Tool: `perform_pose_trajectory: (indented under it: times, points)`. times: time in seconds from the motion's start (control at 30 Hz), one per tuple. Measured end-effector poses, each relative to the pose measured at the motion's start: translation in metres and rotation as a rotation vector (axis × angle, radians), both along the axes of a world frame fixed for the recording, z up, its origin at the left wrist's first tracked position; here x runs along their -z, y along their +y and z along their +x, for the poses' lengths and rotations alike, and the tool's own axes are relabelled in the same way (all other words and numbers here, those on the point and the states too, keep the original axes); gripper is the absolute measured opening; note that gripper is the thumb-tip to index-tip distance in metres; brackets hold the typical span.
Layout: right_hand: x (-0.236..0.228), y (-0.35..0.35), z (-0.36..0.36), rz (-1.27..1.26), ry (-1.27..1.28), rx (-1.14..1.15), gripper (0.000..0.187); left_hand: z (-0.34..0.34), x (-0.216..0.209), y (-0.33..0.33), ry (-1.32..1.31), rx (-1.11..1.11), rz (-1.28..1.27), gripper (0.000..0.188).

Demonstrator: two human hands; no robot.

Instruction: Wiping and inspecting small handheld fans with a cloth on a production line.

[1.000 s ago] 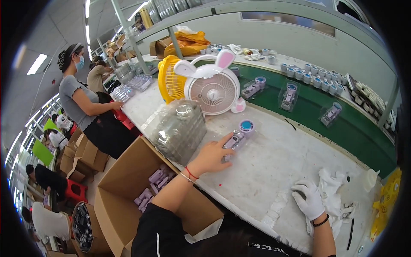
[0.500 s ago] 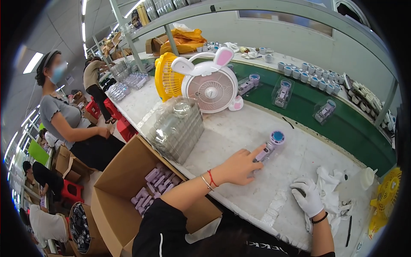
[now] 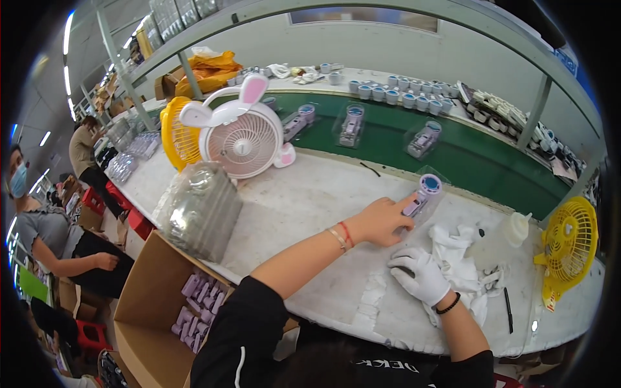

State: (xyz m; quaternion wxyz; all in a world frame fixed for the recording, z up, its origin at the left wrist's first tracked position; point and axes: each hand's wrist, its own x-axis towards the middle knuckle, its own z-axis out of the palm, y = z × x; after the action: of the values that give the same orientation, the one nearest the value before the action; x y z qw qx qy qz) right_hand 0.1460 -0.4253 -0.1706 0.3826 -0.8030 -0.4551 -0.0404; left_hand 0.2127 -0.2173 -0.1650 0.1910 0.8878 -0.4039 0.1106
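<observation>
My bare left hand [image 3: 383, 222] reaches across the white tabletop, wearing a red string and a pale bangle. Its fingers are closed at the near end of a lilac handheld device [image 3: 421, 196] with a round, blue-centred head, lying in a clear plastic tray. That device lies close to the tabletop's far edge. My right hand [image 3: 420, 277], in a white glove, rests on the table with loosely bent fingers and nothing visible in it. Beside the glove a crumpled white cloth [image 3: 453, 249] is spread out.
Similar packed devices [image 3: 352, 127] lie on the green belt [image 3: 388, 145] beyond the table. A rabbit-eared fan [image 3: 242, 147] and wrapped clear trays [image 3: 202, 210] stand left. An open carton [image 3: 145, 310] holds lilac parts. A yellow fan [image 3: 570, 236], bottle [image 3: 513, 229] and black pen [image 3: 508, 310] are right.
My view has turned right. My left hand has shifted the packed device rightward over the table, closer to the belt. The gloved right hand stays by the cloth.
</observation>
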Motion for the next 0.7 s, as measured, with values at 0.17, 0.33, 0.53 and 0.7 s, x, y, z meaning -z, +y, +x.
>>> perform_pose_trajectory:
  times: [0.17,0.33,0.53,0.7]
  points:
    - [0.001,-0.003,0.000,-0.021,-0.007,-0.023,0.014,0.078,-0.006,-0.083,0.077,-0.003,0.025,0.067]
    - [-0.003,-0.001,-0.002,-0.044,0.053,-0.060,0.015,0.120,0.007,-0.127,-0.268,-0.121,-0.088,0.084]
    - [-0.002,-0.001,-0.001,0.014,0.034,-0.053,0.015,0.024,-0.029,-0.052,-0.295,-0.001,0.036,0.068]
    - [-0.006,-0.003,-0.004,-0.007,0.054,-0.030,0.014,-0.126,-0.090,0.083,-0.294,-0.210,0.091,0.052]
